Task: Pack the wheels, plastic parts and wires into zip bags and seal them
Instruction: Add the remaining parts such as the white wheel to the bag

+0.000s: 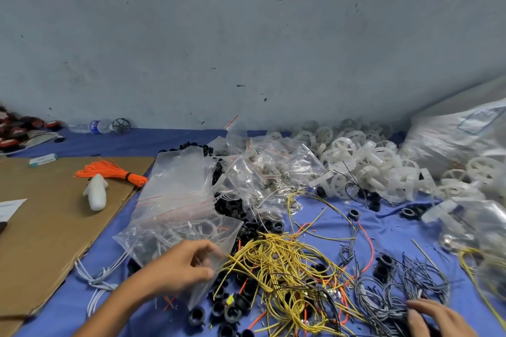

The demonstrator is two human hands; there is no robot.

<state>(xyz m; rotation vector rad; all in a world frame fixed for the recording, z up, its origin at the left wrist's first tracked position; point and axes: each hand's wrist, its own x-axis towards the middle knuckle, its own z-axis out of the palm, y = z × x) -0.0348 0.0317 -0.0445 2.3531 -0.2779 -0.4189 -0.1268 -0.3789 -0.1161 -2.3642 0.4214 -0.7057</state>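
The left hand (180, 265) is pinching the near edge of a clear zip bag (175, 238) between thumb and curled fingers, and the bag is lying flat on the blue cloth (123, 142) with pale wires showing through its plastic. Over on the other side, the right hand (438, 317) is resting low in the corner, fingers stretched out and spread over the tangle of grey wires (383, 287), gripping nothing that I can make out.

Between the two hands, the yellow wires (276, 262) are sprawling in a big loose heap, touching the held bag's right corner. Black plastic rings (232, 312) are scattered under and in front of that heap. A few loose white wires (95, 279) are trailing out left of the wrist, by the edge of the cardboard sheet (41, 227).

Behind the held bag, a stack of empty zip bags (178, 180) is leaning up, and to its right already filled bags (262, 167) are piling together. The white wheels (364, 169) are heaped well back on the right, running along the wall to a large white sack (449, 139).

On the cardboard, a bundle of orange cable ties (109, 171) is lying just beside a white plastic piece (95, 191). A water bottle (95, 126) is lying on its side against the far wall.
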